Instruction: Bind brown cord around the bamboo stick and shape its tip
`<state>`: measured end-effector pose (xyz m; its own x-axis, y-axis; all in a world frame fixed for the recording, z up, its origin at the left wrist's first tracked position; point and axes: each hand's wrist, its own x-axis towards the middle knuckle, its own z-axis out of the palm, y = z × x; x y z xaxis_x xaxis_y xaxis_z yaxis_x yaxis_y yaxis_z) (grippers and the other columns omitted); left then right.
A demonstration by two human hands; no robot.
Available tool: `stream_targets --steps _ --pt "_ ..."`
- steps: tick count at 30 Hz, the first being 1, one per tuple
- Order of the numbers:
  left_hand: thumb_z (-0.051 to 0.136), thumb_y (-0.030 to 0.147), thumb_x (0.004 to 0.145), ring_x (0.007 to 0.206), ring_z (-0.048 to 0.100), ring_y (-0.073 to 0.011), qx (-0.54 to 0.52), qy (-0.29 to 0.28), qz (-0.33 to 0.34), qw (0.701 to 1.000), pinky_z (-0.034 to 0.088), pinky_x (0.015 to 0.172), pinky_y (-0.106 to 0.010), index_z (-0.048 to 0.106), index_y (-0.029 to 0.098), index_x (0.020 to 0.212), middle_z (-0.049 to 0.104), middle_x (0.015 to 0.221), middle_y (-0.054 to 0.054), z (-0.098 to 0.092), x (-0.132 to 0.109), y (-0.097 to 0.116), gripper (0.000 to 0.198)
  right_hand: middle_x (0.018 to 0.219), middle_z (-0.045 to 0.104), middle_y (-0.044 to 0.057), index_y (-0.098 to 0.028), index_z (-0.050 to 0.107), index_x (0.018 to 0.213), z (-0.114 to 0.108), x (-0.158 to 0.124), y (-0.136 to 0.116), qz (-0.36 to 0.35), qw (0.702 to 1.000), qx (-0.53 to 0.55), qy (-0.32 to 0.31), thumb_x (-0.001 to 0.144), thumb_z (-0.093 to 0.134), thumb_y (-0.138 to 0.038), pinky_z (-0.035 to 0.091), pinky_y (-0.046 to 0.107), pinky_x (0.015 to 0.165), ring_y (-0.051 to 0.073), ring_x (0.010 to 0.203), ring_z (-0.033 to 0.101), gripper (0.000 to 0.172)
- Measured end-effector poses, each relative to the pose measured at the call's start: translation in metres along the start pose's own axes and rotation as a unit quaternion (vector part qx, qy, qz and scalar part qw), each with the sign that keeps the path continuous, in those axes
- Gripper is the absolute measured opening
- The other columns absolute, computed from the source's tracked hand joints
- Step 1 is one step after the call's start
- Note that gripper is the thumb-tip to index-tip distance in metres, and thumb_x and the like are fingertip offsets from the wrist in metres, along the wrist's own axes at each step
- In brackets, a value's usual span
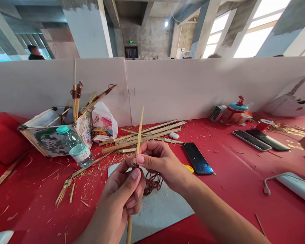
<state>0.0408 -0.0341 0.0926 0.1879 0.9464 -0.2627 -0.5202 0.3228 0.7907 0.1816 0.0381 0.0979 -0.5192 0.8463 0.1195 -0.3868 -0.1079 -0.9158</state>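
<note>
Pointed stick (pixel 140 130) leans a little, held in the left hand (pixel 125 188); the right hand (pixel 156 161) pinches it, near brown cord (pixel 154 184).

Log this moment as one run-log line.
Left-hand grip: around pale pointed wooden stick; right-hand grip: pinching it higher up; nearby: looped dark-brown cord, flat pale-grey board

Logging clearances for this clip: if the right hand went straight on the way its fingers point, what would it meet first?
The pointed stick, which the right hand touches; just past it, probably the left hand, though depth is unclear.
</note>
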Motion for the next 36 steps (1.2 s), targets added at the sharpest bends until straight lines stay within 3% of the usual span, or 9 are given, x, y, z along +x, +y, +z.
stream_targets --steps 6,9,16,22,30,36 --pt "0.089 0.053 0.072 0.047 0.029 -0.0024 -0.019 0.021 -0.005 1.0 0.023 0.045 -0.016 0.059 0.018 0.088 0.047 0.056 0.008 0.0009 0.0026 0.0006 0.048 0.07 0.062 -0.002 -0.018 0.075 0.091 -0.0023 -0.0014 -0.0007 0.026 0.998 0.01 -0.047 0.082 0.082 -0.041 0.038 0.021 0.055 0.009 0.062 0.054 0.026" --pt "0.087 0.056 0.073 0.046 0.028 -0.0021 -0.022 0.015 -0.017 1.0 0.023 0.044 -0.017 0.061 0.016 0.082 0.047 0.054 0.007 -0.0005 0.0018 -0.0008 0.048 0.066 0.06 -0.003 -0.018 0.075 0.089 -0.0026 -0.0018 -0.0002 0.03 0.997 0.014 -0.065 0.083 0.082 -0.039 0.04 0.022 0.056 0.008 0.06 0.052 0.023" --pt "0.089 0.048 0.074 0.045 0.023 -0.0022 -0.008 -0.005 -0.008 1.0 0.02 0.043 -0.016 0.061 0.021 0.095 0.05 0.056 0.008 0.0007 0.002 -0.0005 0.044 0.071 0.064 -0.002 -0.016 0.071 0.076 -0.0017 -0.0005 0.0006 0.033 0.999 0.011 -0.001 0.067 0.094 -0.037 0.038 0.021 0.055 0.008 0.061 0.053 0.033" --pt "0.09 0.052 0.07 0.046 0.028 -0.0016 -0.033 0.012 -0.023 0.999 0.022 0.043 -0.016 0.064 0.016 0.085 0.049 0.055 0.007 -0.0005 0.0031 -0.0002 0.047 0.064 0.061 -0.003 -0.016 0.077 0.092 -0.0063 -0.0009 0.0018 0.04 0.998 0.001 -0.046 0.084 0.081 -0.044 0.032 0.021 0.051 0.006 0.054 0.047 0.028" --pt "0.091 0.047 0.071 0.045 0.024 -0.0022 -0.021 0.008 -0.009 1.0 0.019 0.043 -0.016 0.062 0.021 0.093 0.049 0.055 0.009 -0.0007 0.0017 -0.0008 0.044 0.071 0.065 -0.002 -0.016 0.073 0.076 -0.0006 0.0003 0.0028 0.008 1.0 0.017 0.002 0.069 0.093 -0.035 0.042 0.022 0.062 0.008 0.063 0.054 0.028" --pt "0.088 0.055 0.071 0.046 0.026 -0.002 -0.039 0.008 -0.03 0.999 0.022 0.044 -0.017 0.066 0.015 0.084 0.049 0.054 0.006 -0.0018 0.0013 -0.0014 0.047 0.067 0.064 -0.001 -0.017 0.08 0.099 -0.0073 -0.0008 0.0035 0.037 0.998 0.001 -0.059 0.086 0.08 -0.042 0.034 0.022 0.053 0.008 0.058 0.051 0.028"
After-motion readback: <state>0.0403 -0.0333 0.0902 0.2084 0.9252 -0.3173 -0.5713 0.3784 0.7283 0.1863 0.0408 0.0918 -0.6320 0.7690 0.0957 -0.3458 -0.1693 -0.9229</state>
